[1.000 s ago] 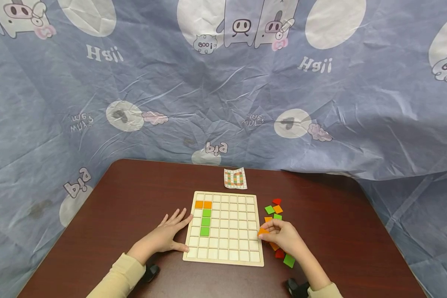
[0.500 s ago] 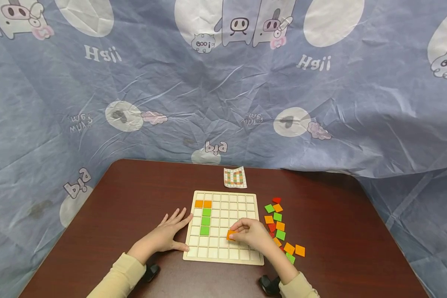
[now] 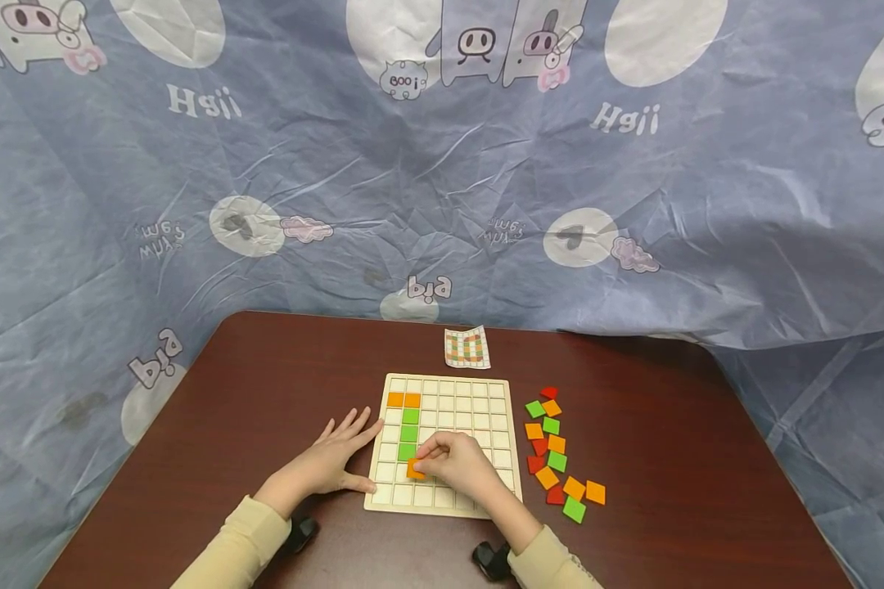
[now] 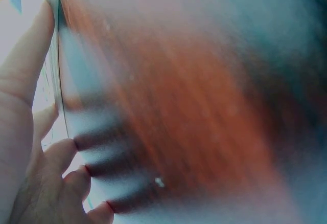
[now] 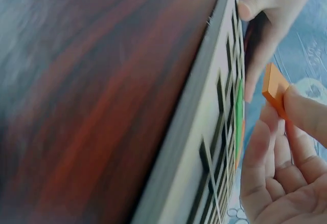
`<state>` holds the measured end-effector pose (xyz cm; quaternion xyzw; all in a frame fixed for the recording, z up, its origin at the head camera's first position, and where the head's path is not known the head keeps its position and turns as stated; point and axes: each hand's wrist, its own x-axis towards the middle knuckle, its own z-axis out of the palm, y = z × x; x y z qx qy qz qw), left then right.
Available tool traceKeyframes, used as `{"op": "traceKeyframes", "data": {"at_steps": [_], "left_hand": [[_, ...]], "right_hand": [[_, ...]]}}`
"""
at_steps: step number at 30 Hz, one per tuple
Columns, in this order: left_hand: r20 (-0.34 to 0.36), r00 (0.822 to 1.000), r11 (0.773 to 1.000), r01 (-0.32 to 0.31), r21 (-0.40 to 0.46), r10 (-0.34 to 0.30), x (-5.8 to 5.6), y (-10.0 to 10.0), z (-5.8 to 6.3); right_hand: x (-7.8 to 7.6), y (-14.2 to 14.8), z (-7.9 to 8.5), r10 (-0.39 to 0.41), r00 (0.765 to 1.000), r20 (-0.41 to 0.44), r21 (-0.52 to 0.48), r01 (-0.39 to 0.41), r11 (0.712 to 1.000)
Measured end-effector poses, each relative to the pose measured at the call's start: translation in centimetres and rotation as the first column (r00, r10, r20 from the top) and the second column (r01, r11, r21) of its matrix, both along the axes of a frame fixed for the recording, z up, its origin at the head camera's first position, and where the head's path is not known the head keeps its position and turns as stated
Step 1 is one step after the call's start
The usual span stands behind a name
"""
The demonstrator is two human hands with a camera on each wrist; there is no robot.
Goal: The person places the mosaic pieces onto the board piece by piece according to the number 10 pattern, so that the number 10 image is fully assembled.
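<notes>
My right hand (image 3: 460, 466) pinches an orange square tile (image 5: 276, 86) between thumb and fingers, above the wooden grid board (image 3: 442, 501). In the head view that tile overlaps a cell just below a column of several green tiles (image 3: 408, 433). Two orange tiles (image 3: 403, 400) lie side by side in the board's second row from the top. My left hand (image 3: 327, 462) lies spread at the board's left edge, its thumb and fingertips at the rim. Seen from the left wrist, the left thumb (image 4: 25, 55) and fingers line the board's side.
Loose orange, green and red tiles (image 3: 547, 477) lie scattered on the brown table (image 3: 295, 360) right of the board; some red ones are not square. A small paper pattern card (image 3: 467, 348) lies behind the board. A printed blue cloth (image 3: 442, 188) hangs beyond the table.
My right hand has carried the orange tile leftward from the loose tiles, across the board to below the green column. The left hand has stayed at the board's edge.
</notes>
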<state>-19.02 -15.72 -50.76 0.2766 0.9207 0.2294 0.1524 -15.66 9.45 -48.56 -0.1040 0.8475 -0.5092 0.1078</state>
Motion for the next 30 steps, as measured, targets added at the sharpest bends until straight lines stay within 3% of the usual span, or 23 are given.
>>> {"op": "traceKeyframes", "data": {"at_steps": [16, 23, 30], "left_hand": [[-0.013, 1.000, 1.000, 0.010, 0.007, -0.010, -0.3, 0.0, 0.1], [-0.017, 1.000, 1.000, 0.012, 0.002, -0.012, -0.1, 0.1, 0.2], [-0.019, 1.000, 1.000, 0.017, 0.007, -0.017, 0.1, 0.0, 0.1]], "right_hand": [[-0.4, -2.3, -0.7, 0.033, 0.993, -0.113, 0.166, -0.014, 0.986], [0.0, -2.6, -0.5, 0.046, 0.974, -0.222, 0.268, 0.015, 0.963], [0.2, -3.1, -0.7, 0.073, 0.970, -0.232, 0.365, 0.017, 0.931]]}}
